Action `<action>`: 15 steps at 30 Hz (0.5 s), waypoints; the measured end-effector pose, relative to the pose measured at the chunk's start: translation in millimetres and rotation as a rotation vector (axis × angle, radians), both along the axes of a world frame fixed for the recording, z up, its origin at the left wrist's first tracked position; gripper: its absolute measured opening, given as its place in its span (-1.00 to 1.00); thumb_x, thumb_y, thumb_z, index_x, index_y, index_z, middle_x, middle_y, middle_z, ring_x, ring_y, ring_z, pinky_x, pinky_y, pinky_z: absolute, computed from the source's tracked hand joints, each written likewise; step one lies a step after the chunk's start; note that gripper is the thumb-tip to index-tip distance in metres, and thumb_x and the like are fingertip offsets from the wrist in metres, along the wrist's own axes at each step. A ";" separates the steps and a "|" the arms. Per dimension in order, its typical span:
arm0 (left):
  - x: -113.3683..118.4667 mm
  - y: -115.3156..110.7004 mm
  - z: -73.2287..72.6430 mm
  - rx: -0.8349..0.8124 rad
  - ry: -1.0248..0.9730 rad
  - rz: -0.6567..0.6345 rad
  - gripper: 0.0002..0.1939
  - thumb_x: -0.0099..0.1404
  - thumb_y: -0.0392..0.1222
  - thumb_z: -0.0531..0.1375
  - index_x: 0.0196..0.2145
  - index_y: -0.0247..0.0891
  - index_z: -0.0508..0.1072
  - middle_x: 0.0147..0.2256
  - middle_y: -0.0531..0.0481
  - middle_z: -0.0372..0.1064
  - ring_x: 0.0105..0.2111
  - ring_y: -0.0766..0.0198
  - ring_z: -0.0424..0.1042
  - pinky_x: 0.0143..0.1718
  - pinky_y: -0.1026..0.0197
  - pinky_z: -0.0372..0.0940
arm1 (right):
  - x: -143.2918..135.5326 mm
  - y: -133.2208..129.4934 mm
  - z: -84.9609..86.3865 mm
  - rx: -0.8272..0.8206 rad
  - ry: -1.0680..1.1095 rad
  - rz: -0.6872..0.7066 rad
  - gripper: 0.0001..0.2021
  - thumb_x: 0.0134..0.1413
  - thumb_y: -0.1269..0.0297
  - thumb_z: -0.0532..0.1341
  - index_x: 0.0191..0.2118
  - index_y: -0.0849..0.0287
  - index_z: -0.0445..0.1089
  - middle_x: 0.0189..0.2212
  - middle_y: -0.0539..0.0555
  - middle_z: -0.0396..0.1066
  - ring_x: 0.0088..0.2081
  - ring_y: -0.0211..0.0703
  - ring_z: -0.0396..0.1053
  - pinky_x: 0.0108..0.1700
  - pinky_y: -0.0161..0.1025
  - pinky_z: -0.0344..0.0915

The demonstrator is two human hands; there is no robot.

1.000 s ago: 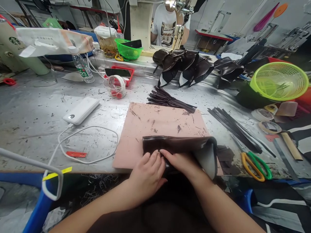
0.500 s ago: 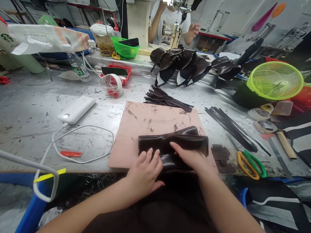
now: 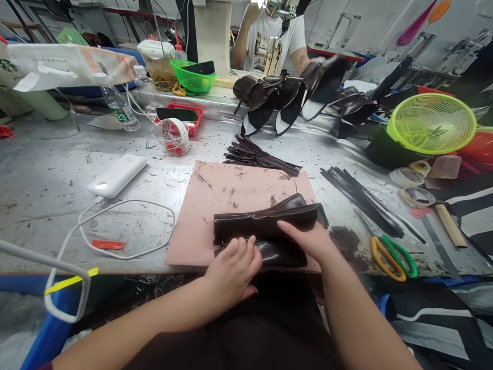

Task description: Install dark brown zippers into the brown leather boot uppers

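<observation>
A glossy dark brown leather piece, folded in layers, lies over the front part of a pink board. My right hand grips its right end, thumb on top and the other fingers hidden beneath. At its lower left edge, my left hand presses with bent fingertips, the thumb apart below. Dark strips are bunched behind the board.
Green and orange scissors and black strips lie right. A white power bank with a looped cable sits left. Across the table, a person holds a blurred dark piece near similar pieces.
The leather's right end has shifted left and tilted up slightly, with my right hand still on it. My left hand has barely moved. The person opposite has lifted a dark piece from the row.
</observation>
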State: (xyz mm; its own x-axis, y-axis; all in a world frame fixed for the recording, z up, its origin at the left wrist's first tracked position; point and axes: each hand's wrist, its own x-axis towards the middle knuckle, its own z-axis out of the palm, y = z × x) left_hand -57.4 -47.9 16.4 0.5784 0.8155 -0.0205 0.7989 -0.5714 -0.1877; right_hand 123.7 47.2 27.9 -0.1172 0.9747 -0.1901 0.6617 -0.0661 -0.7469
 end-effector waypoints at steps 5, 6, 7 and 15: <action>-0.6 5.2 -0.4 0.032 -0.067 -0.044 -0.34 0.09 0.20 0.10 -0.04 -0.42 0.26 0.00 -0.32 0.24 0.00 -0.04 0.20 -0.04 0.06 0.03 | 6.1 3.2 6.8 -0.024 -0.027 -0.024 -0.58 -0.16 0.05 0.24 -0.20 0.24 0.41 -0.22 0.24 0.45 -0.16 0.08 0.39 -0.18 -0.11 0.35; -0.9 6.0 0.4 0.026 -0.080 -0.039 -0.33 0.09 0.21 0.09 -0.02 -0.39 0.25 0.00 -0.30 0.24 -0.01 -0.03 0.21 -0.06 0.06 0.04 | 5.2 3.2 7.2 -0.001 -0.047 -0.001 -0.59 -0.15 0.06 0.23 -0.19 0.24 0.41 -0.24 0.24 0.45 -0.16 0.09 0.39 -0.18 -0.11 0.35; -0.8 6.8 1.5 0.018 -0.093 -0.034 -0.31 0.08 0.23 0.09 0.00 -0.37 0.23 0.03 -0.28 0.21 -0.02 -0.03 0.22 -0.07 0.07 0.05 | 4.5 3.2 7.0 0.025 -0.064 0.022 -0.60 -0.13 0.07 0.22 -0.18 0.24 0.41 -0.24 0.24 0.46 -0.17 0.09 0.39 -0.19 -0.11 0.35; 14.1 16.2 7.1 -0.008 -0.112 -0.006 -0.29 0.07 0.25 0.08 -0.01 -0.40 0.26 0.04 -0.29 0.20 -0.02 -0.06 0.20 -0.05 0.05 0.02 | 4.0 9.1 -0.5 0.098 -0.132 0.135 -0.59 -0.05 0.08 0.16 -0.10 0.23 0.36 -0.21 0.23 0.43 -0.09 0.10 0.33 -0.10 -0.07 0.28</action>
